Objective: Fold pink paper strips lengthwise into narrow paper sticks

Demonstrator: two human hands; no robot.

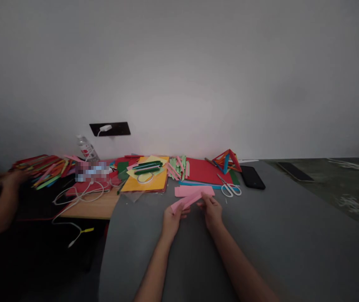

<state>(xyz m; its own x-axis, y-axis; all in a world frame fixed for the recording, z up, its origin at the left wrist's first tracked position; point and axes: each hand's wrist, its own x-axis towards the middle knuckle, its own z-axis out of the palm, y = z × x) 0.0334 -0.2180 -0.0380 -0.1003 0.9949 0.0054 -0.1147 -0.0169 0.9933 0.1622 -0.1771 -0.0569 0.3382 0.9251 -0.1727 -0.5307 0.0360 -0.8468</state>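
Pale, smooth wall (192, 92) backs a matte grey table (141, 251) with a curved left edge. Clock directions are taken from the held pink strip (185, 203), with 12 o'clock towards the wall. At 9 o'clock, another person's hand (11, 182) is beside a heap of thin coloured strips (50, 167). At 10 o'clock, a clear plastic bottle (86, 147) leans below a black socket plate (119, 128) with a white plug (105, 128); a looped white cable (72, 203) trails over pale wood (88, 209) and hangs past its edge. Nearer, also towards 10 o'clock, flat yellow paper (130, 184) bears slim, shiny green rolls (149, 167) and a pale ring (145, 178).

The left hand (171, 220) pinches the strip's left end between thumb and fingers; the right hand (212, 209) is nearly closed, fingertips gripping the other end. The strip is narrow and creased, slanting up to the right, and partly covers a flat pink sheet (179, 191) just behind it on the table.

At 12 o'clock, red card (198, 171) lies by pink and green slips (179, 167). At 2 o'clock are white-handled scissors (231, 190), an open-sided paper pyramid (227, 162) and a glossy black phone (252, 177), crowding the table's far side. Towards 3 o'clock, a dark flat slab (295, 172) rests on a greenish surface (324, 184).
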